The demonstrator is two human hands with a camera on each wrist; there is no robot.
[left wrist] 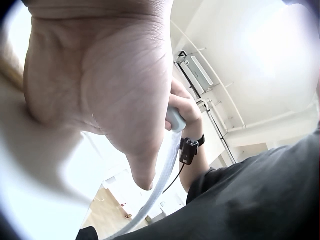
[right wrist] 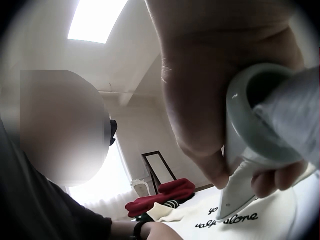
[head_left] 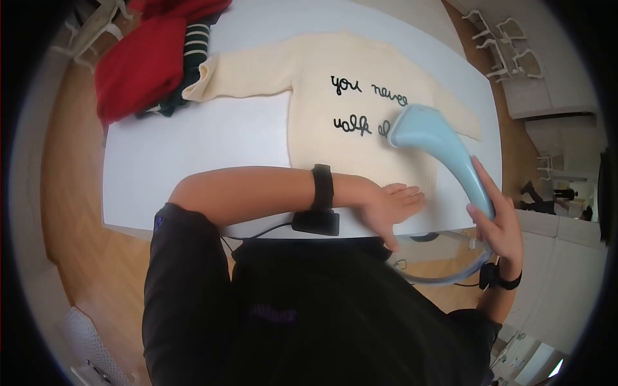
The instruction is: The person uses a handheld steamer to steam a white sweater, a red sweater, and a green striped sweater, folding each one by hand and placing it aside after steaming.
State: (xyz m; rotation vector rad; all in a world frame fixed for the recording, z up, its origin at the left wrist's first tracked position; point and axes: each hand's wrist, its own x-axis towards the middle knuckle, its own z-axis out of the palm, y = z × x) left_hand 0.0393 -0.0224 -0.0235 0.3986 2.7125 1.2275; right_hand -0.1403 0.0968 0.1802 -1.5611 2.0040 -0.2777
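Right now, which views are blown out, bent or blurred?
Head view: fisheye bends the table, dark corners. Left wrist view: left hand fills it close and soft, glare behind. Right wrist view: skylight glare, steamer blurred near the lens.

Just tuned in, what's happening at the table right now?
A person is working a cream sweater with black lettering, laid flat on a white table. The right hand grips the handle of a light blue garment steamer, whose head rests on the sweater beside the lettering. The left hand presses flat on the sweater's hem near the table edge. A pile of red and striped clothes sits at the far left corner.
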